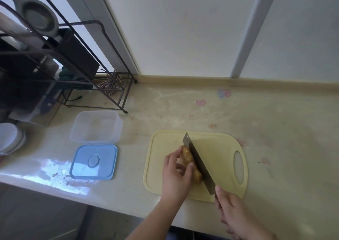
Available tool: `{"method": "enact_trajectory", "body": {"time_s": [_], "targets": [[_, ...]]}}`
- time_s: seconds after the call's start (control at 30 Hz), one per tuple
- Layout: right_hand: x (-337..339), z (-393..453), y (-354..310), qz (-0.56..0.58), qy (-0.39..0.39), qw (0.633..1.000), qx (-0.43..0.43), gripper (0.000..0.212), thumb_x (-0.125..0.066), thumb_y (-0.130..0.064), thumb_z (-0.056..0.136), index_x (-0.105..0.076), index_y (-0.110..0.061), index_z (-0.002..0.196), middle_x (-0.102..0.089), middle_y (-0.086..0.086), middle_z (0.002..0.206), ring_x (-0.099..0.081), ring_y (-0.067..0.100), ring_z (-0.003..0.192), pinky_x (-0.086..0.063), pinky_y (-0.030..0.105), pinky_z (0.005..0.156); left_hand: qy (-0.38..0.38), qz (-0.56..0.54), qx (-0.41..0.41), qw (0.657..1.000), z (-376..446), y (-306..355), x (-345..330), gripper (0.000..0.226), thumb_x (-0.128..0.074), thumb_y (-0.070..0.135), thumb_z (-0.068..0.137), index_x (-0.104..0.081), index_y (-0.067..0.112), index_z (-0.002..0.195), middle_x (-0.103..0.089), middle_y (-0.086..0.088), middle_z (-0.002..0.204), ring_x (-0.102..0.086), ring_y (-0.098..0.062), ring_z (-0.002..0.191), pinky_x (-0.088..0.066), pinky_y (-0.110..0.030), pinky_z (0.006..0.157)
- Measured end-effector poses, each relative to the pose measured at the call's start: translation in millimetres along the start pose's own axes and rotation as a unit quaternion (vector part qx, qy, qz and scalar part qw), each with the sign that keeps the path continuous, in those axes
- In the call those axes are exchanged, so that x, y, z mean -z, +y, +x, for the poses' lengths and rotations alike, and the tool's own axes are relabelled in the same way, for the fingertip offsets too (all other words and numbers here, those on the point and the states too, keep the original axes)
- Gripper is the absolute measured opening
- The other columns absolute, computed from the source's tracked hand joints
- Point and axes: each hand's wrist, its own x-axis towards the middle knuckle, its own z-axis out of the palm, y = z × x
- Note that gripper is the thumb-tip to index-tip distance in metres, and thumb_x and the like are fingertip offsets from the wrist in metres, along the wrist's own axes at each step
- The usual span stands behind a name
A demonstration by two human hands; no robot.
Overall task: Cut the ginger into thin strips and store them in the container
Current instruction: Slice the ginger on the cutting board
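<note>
On pale yellow plastic cutting board (218,148): knobbly tan ginger root (189,161), whole, no strips yet. Steel cleaver (199,163) lies along its 3 o'clock flank. Right hand (232,208) curled round the handle; left hand (177,172) pinches the root. Advice: tuck fingertips back and slice thin.

Clear square plastic container (96,127), open, sits at 9 o'clock; blue lid (93,161) just beside it; black wire rack (64,60) at 10 o'clock. Path unobstructed.

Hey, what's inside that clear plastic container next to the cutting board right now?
Nothing shows inside the clear container: its bottom looks bare, with no ginger strips. Its blue lid lies apart on the counter. The ginger is whole on the cutting board, partly covered by the left hand.
</note>
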Motion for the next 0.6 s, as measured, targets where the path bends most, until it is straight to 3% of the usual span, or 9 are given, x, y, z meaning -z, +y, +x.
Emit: {"method": "enact_trajectory", "body": {"time_s": [0.1,0.17,0.27,0.47,0.53,0.6], "targets": [[3,-3,3,-0.027,0.027,0.999,0.037,0.052,-0.028,-0.059,0.096,-0.043,-0.016,0.071,-0.038,-0.007,0.045,-0.034,0.003,0.036,-0.026,0.019,0.044,-0.002,0.011,-0.005,1.000,2,2,0,0.049,-0.076,0.014,0.088,-0.053,0.032,0.127,-0.051,0.015,0.125,-0.061,-0.001,0.089,-0.048,-0.008,0.072],[7,-10,8,-0.038,0.041,0.997,0.053,0.050,-0.031,-0.054,0.098,-0.045,-0.016,0.069,-0.040,-0.006,0.045,-0.038,0.001,0.038,-0.029,0.016,0.047,-0.005,0.017,-0.009,1.000,6,1,1,0.051,-0.078,0.015,0.086,-0.051,0.038,0.122,-0.052,0.017,0.123,-0.061,-0.001,0.090,-0.049,-0.010,0.072],[11,-23,13,-0.036,0.063,0.993,0.093,0.049,-0.038,-0.047,0.098,-0.047,-0.017,0.061,-0.044,-0.003,0.044,-0.041,0.004,0.041,-0.034,0.024,0.054,0.000,0.007,-0.001,1.000,8,-1,0,0.059,-0.078,0.013,0.084,-0.045,0.051,0.114,-0.052,0.019,0.120,-0.061,-0.001,0.088,-0.050,-0.012,0.070],[9,-41,12,-0.065,0.113,0.979,0.158,0.035,-0.043,-0.043,0.092,-0.053,-0.016,0.072,-0.048,0.003,0.048,-0.047,0.007,0.045,-0.039,0.025,0.052,0.033,-0.009,-0.020,0.999,7,-10,-7,0.063,-0.077,0.003,0.081,-0.051,0.048,0.117,-0.052,0.012,0.121,-0.063,-0.004,0.081,-0.049,-0.010,0.068],[10,-42,11,-0.078,0.119,0.979,0.144,0.041,-0.048,-0.038,0.096,-0.057,-0.012,0.066,-0.053,0.009,0.054,-0.051,0.006,0.051,-0.039,0.019,0.055,0.035,-0.017,-0.016,0.999,9,-12,-6,0.062,-0.078,0.003,0.081,-0.053,0.048,0.116,-0.054,0.011,0.120,-0.064,-0.005,0.079,-0.050,-0.011,0.069],[11,-42,8,-0.088,0.116,0.980,0.134,0.044,-0.046,-0.038,0.097,-0.059,-0.005,0.071,-0.061,0.006,0.068,-0.054,0.004,0.056,-0.038,0.015,0.057,0.037,-0.027,-0.014,0.999,12,-13,-6,0.061,-0.078,0.003,0.080,-0.054,0.048,0.113,-0.055,0.012,0.119,-0.064,-0.006,0.077,-0.051,-0.014,0.068]]}}
